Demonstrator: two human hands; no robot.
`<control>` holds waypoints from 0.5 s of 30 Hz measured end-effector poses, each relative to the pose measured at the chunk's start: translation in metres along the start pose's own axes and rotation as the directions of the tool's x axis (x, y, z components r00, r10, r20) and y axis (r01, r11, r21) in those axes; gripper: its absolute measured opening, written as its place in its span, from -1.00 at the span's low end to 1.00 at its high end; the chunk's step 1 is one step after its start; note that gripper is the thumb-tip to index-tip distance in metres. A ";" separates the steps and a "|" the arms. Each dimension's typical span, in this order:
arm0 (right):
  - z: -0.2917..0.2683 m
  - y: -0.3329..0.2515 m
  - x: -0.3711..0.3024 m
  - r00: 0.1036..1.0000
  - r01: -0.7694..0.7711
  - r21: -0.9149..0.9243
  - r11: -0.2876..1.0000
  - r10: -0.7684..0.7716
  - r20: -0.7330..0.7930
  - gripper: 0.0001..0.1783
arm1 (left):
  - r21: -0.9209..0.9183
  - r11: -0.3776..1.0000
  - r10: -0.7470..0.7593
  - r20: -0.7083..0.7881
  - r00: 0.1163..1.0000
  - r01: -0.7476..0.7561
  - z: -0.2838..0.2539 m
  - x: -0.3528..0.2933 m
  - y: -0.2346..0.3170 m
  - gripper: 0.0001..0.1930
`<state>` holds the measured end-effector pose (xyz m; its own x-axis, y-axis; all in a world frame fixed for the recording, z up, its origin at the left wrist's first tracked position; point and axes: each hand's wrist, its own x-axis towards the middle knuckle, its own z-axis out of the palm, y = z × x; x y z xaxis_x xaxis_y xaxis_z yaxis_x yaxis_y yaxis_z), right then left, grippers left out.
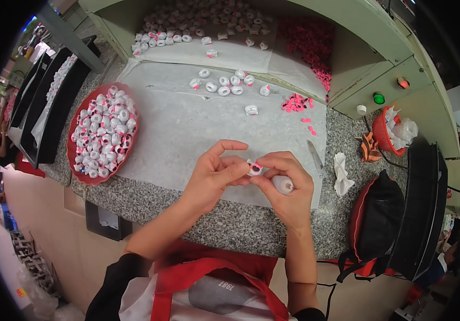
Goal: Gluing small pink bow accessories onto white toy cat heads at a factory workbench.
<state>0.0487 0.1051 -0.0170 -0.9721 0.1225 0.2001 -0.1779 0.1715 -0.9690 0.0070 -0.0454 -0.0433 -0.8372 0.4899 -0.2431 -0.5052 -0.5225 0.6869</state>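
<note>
Above the near part of the white sheet, my left hand (pixel 210 176) pinches a small white rounded piece (pixel 255 168) with a pink and black patch on it. My right hand (pixel 289 190) comes at the same piece from the other side, thumb and index finger touching it. Tucked in the right palm is a small whitish bottle (pixel 283 184), its end showing. Farther off on the sheet lie a loose group of similar white pieces (pixel 235 80) and one single piece (pixel 251 109). To their right are small pink and black bits (pixel 295 102).
A red scalloped basket (pixel 72 144) heaped with white pieces stands at left. White pieces (pixel 203 21) and pink bits (pixel 307 43) fill the shelf behind. At right lie a pointed blade (pixel 314 154), crumpled tissue (pixel 342 174), a red basket (pixel 382 131) and a black bag (pixel 377 219).
</note>
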 end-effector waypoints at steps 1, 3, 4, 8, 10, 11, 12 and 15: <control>-0.001 0.002 0.000 1.000 0.005 -0.002 1.000 -0.005 0.000 -0.74 | 0.082 0.996 0.036 0.033 0.999 -0.039 0.000 -0.001 0.001 -0.77; -0.003 0.010 -0.001 0.999 0.028 0.198 0.980 -0.032 0.017 -0.75 | 0.161 0.983 0.071 0.073 0.995 -0.082 0.002 -0.003 0.004 -0.78; -0.005 0.012 -0.001 0.999 0.032 0.215 0.976 -0.036 0.017 -0.78 | 0.237 0.961 0.114 0.135 0.984 -0.143 0.004 -0.006 0.007 -0.78; -0.007 0.013 -0.001 0.994 -0.099 0.323 0.941 0.080 0.070 -0.81 | 0.307 0.928 0.149 0.215 0.965 -0.211 -0.002 -0.008 0.005 -0.79; -0.007 0.013 -0.001 0.987 -0.164 0.436 0.885 0.146 0.074 -0.82 | 0.316 0.924 0.150 0.218 0.964 -0.215 -0.002 -0.007 0.004 -0.80; -0.007 0.012 0.000 0.986 -0.164 0.437 0.884 0.147 0.074 -0.82 | 0.293 0.929 0.166 0.211 0.963 -0.224 -0.001 -0.006 0.003 -0.81; -0.006 0.009 0.001 0.971 -0.240 0.433 0.869 0.223 0.091 -0.82 | 0.271 0.933 0.183 0.205 0.962 -0.235 0.000 -0.005 0.003 -0.81; -0.007 0.011 0.003 0.958 -0.286 0.405 0.868 0.268 0.103 -0.81 | 0.332 0.926 0.129 0.163 0.978 -0.177 0.004 -0.004 0.005 -0.81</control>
<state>0.0449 0.1141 -0.0259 -0.9946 0.0623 -0.0826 0.0619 -0.2824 -0.9573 0.0080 -0.0475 -0.0362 -0.8499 0.5255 -0.0377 -0.2499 -0.3392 0.9069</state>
